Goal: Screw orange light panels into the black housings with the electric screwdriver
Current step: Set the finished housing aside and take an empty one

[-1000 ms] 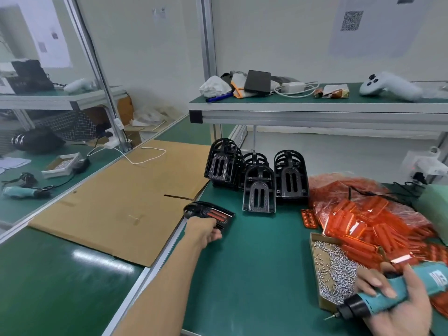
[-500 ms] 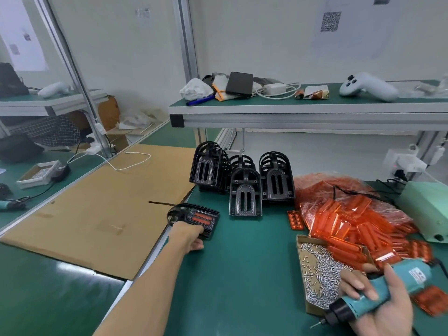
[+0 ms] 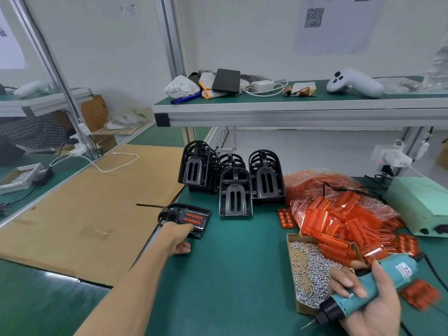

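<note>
Two hands are busy and far apart. The left hand (image 3: 178,238) reaches to ten o'clock and rests on a finished housing (image 3: 186,218) lying flat at the mat's edge, orange showing through. I guess it is being put aside; whether the fingers curl round it, I cannot tell. The right hand (image 3: 363,309), at five o'clock, wraps around the electric screwdriver (image 3: 368,289), tip down, ready. The empty housings (image 3: 232,183) wait at twelve o'clock, the orange panels (image 3: 339,219) at two. Since a second ago, the housing has hardly moved.
</note>
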### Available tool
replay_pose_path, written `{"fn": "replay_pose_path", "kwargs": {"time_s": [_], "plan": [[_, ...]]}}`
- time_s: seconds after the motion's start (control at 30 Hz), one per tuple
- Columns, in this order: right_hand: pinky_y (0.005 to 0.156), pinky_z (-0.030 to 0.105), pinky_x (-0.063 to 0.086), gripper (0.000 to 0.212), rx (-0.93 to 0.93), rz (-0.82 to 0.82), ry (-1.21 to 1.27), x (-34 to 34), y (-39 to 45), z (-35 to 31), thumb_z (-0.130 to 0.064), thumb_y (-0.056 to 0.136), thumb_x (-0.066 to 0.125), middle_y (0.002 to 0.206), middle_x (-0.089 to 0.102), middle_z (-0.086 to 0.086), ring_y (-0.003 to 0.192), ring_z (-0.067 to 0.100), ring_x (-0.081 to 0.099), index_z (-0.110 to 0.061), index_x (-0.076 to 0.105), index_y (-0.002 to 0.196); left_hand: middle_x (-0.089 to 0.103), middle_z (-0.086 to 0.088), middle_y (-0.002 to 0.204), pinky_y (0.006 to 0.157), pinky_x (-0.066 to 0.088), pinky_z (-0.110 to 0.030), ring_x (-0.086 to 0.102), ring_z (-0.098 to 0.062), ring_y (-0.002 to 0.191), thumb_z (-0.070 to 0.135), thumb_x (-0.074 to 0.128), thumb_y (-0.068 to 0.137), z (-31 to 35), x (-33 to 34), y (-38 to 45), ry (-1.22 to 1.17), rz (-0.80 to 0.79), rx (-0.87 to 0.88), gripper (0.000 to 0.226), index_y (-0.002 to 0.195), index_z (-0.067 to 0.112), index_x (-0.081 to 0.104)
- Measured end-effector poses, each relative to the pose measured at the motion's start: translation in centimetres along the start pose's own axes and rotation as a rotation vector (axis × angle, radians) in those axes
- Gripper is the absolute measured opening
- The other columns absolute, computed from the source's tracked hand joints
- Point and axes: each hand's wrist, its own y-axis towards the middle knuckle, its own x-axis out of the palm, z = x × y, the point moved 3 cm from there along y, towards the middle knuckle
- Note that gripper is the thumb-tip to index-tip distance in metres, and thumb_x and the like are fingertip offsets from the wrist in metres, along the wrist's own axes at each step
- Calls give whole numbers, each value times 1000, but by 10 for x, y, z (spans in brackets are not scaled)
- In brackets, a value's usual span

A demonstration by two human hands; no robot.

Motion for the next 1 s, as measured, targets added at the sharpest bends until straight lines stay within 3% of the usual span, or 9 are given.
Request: {"fn": "replay_pose_path", "kwargs": {"time_s": [0.1,0.2,0.3,0.37,0.43,0.57,0.7,1.0], "plan": [[41,16,36,29,-1,-23,-25,0,-2,-2,-44,83,63,45,33,-10,49,5,42,-18,64,69,71,-21,66,48,57,-34,68,-29,48,30,67,90,2,-8,-12,101,83,65,29,95,2,63],[40,16,35,29,-2,-38,-45,0,-1,-3,-45,80,65,44,29,-11,48,5,41,-19,65,68,66,-2,63,52,46,-27,62,-21,59,45,58,79,18,-10,-31,444,395,347,29,75,16,59],[40,15,35,28,-6,-48,-68,1,-1,-2,-47,71,74,52,14,-10,49,5,41,-20,66,67,65,11,75,60,43,-27,59,-9,72,52,60,81,53,25,-53,453,442,682,26,85,27,58],[40,15,35,29,5,-46,-63,-1,-1,-3,-47,71,73,48,17,-10,50,5,41,-20,66,67,68,10,95,77,45,-33,56,-14,99,58,63,82,74,56,-60,547,433,821,38,102,26,63],[40,16,36,29,11,-50,-43,-2,-2,-4,-47,68,77,44,25,-11,49,5,41,-19,67,68,64,4,112,91,42,-39,46,-25,114,69,62,78,89,84,-60,666,460,807,59,116,24,60],[39,16,35,34,6,-61,-29,-1,-6,-5,-45,60,84,42,33,-9,48,5,41,-17,67,68,50,-7,125,92,42,-43,46,-31,113,77,70,67,97,129,-54,766,434,666,88,126,18,42],[39,17,36,35,18,-57,-17,-1,-7,-7,-44,59,86,42,33,-9,48,7,41,-16,66,69,48,-9,125,92,43,-42,46,-29,113,71,76,69,87,149,-48,803,453,592,89,126,16,36],[37,18,36,31,31,-48,-14,0,-6,-6,-43,64,81,42,33,-8,48,8,42,-15,67,68,46,-14,127,92,48,-40,46,-32,114,54,79,74,69,145,-44,681,451,619,92,138,12,27]]}}
